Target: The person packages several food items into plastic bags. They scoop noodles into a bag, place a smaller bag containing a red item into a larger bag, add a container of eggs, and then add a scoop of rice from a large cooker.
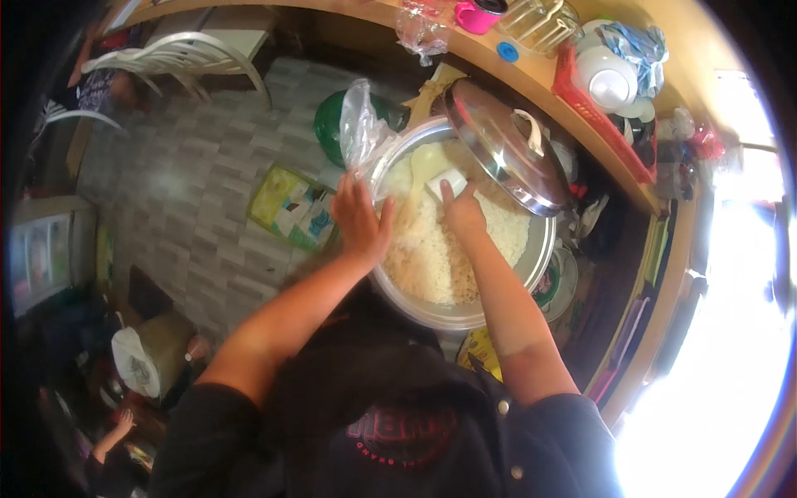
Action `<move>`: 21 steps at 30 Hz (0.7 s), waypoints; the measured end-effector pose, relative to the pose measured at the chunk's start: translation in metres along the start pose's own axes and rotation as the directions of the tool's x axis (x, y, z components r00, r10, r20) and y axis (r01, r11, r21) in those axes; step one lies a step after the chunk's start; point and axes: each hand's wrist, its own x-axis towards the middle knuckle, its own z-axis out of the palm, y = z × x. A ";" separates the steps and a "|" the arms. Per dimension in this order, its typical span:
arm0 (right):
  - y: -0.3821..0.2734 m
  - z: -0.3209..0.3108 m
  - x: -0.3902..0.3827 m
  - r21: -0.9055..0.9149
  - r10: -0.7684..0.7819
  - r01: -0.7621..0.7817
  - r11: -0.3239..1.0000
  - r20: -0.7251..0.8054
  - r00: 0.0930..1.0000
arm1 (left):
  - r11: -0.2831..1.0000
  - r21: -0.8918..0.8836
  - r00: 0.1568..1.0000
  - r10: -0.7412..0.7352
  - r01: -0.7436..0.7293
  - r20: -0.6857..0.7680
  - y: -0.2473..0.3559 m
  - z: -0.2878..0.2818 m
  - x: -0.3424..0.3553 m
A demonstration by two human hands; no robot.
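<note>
A large metal pot [544, 249] full of cooked white rice [432, 249] stands below me. My left hand [361, 220] rests on the pot's near-left rim, fingers spread, holding nothing. My right hand [462, 212] is over the rice and grips a small white container [447, 183] pressed into it. A pale rice paddle [422, 170] lies in the rice between my hands. The pot's metal lid [502, 149] with a white handle leans tilted on the far-right rim.
A clear plastic bag [362, 124] stands beside the pot at the left, with a green basin [332, 124] behind it. A wooden counter [531, 70] holds a red dish rack [594, 108], a pink cup [477, 15] and bowls. White plastic chairs [187, 54] stand on the tiled floor.
</note>
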 end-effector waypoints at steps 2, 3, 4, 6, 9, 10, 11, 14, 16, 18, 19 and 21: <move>0.008 0.014 -0.012 0.001 -0.116 0.117 0.993 0.097 0.988 | 1.000 -0.010 1.000 -0.015 0.015 0.018 -0.001 -0.002 0.005; 0.019 0.025 -0.023 -0.002 -0.116 0.117 0.993 0.104 0.988 | 0.999 -0.026 0.998 -0.019 0.020 0.059 0.000 -0.003 0.005; 0.032 0.038 -0.035 0.003 -0.119 0.120 0.993 0.138 0.983 | 0.999 -0.043 0.995 -0.024 0.029 0.097 0.000 -0.003 0.004; 0.044 0.048 -0.061 0.000 -0.133 0.135 0.991 0.177 0.975 | 0.999 -0.049 0.998 -0.022 0.024 0.054 -0.002 -0.002 0.003; 0.043 0.043 -0.104 0.012 -0.134 0.136 0.991 0.273 0.953 | 0.998 -0.053 0.999 -0.038 0.039 0.023 0.000 -0.002 -0.002; 0.042 0.042 -0.113 0.003 -0.114 0.117 0.993 0.263 0.958 | 0.997 -0.053 0.998 -0.054 0.056 0.028 0.001 -0.002 -0.003; 0.044 0.043 -0.119 -0.006 -0.096 0.101 0.995 0.254 0.962 | 0.997 -0.047 0.998 -0.065 0.066 0.026 0.002 -0.002 -0.004; 0.051 0.053 -0.120 0.015 -0.159 0.159 0.987 0.224 0.962 | 0.999 -0.009 0.998 -0.035 0.034 -0.058 0.002 0.002 -0.009; 0.051 0.048 -0.124 0.005 -0.161 0.165 0.986 0.246 0.956 | 1.000 0.023 0.982 0.005 0.000 -0.188 0.000 0.006 -0.014; 0.058 0.049 -0.126 -0.005 -0.156 0.163 0.987 0.265 0.952 | 1.000 0.004 0.984 -0.014 0.015 -0.179 0.008 0.004 -0.042; 0.066 0.051 -0.128 0.004 -0.140 0.144 0.990 0.263 0.955 | 0.999 -0.020 0.986 -0.035 0.032 -0.165 0.013 0.003 -0.059; 0.075 0.051 -0.131 0.009 -0.125 0.128 0.992 0.270 0.955 | 0.999 0.025 0.984 0.048 -0.044 -0.173 0.021 0.003 -0.082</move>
